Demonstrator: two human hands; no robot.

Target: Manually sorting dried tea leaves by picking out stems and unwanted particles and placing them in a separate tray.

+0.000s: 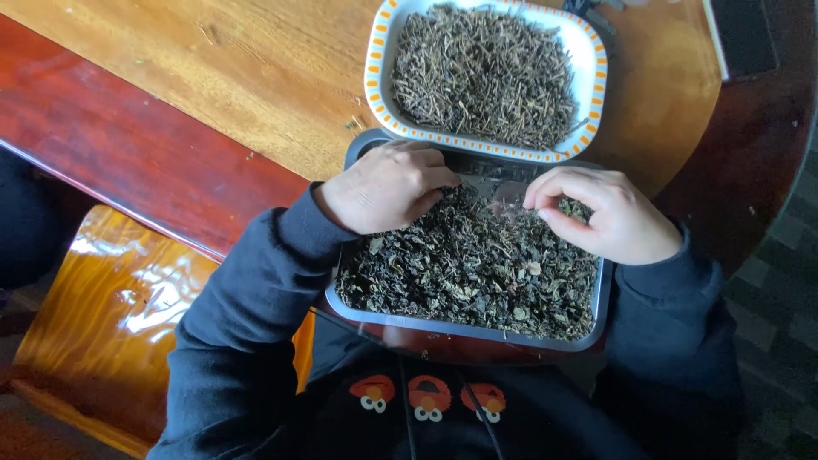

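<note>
Soft daylight, glare on bench (pixel 128 298), corners dim.

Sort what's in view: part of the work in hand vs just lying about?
In use:
- left hand and right hand, picking in the dried leaves
- metal tray holding the leaves
- white dish of stems

Lying about:
- wooden table
- bench
- dark object at the table's far corner

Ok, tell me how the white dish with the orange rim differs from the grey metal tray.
The white dish sits farther away on the wooden table, untouched; both hands rest in the grey tray, left hand and right hand. The dish holds thin, stalky, twig-like bits; the tray holds darker, crumpled leaf pieces. The dish has a patterned rim; the tray's is plain. Both are rounded rectangles full of dried plant matter.
</note>
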